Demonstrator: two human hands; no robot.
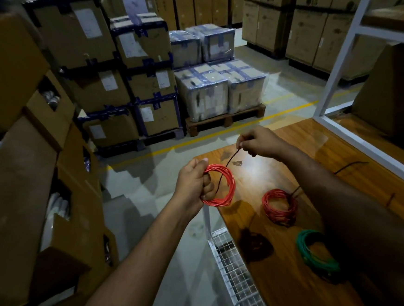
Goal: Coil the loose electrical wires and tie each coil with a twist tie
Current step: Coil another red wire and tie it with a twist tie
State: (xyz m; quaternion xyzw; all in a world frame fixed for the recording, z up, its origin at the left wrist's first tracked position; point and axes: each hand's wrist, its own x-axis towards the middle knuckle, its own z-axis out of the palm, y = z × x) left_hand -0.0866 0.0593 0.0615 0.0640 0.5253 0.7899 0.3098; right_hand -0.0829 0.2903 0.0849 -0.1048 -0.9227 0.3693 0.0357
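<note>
You have four wire coils in view: two red, one (223, 187) gripped in your left hand (194, 185) and one (280, 207) lying on the worktop (258, 172), plus one green coil (315, 252) and one dark coil (255, 244). Your right hand (260, 142) pinches one dark twist tie (230, 159). Two hands are visible.

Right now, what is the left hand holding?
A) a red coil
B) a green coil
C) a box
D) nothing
A: the left hand grips a red coil in the air, while the green coil lies on the table.
</note>
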